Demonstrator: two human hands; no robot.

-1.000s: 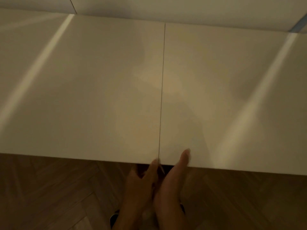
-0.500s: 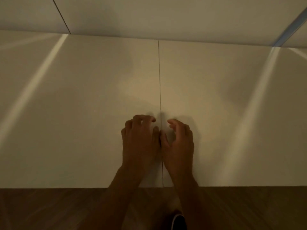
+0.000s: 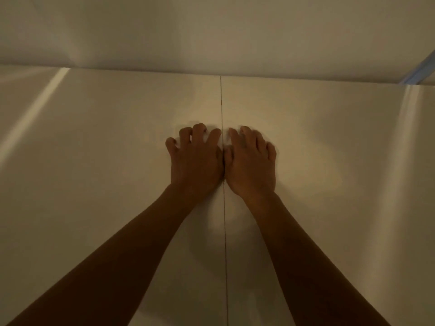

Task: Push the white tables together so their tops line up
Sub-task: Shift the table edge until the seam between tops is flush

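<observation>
Change noted — both hands have travelled from the near edge of the tables, up along the seam toward 12 o'clock, and now rest mid-surface; the view has closed in so the near edge and floor are out of frame.

Left hand (image 3: pixel 196 161): palm down on the left table (image 3: pixel 106 184), fingers curled and spread, gripping nothing.
Right hand (image 3: pixel 250 163): palm down on the right table (image 3: pixel 329 184), fingers bent, gripping nothing; thumb sides of the two hands touch over the seam (image 3: pixel 224 243).

Reading: the seam shows as one thin straight line from 6 to 12 o'clock, the tops seemingly flush — the push looks done, and the hands appear to be feeling for a step.

Surface: smooth, glossy white, with pale light streaks at 10 and 2 o'clock.
Room: dim, warm light; pale wall (image 3: pixel 211 31) at 12 o'clock; blue strip (image 3: pixel 421 71) at 2 o'clock.
</observation>
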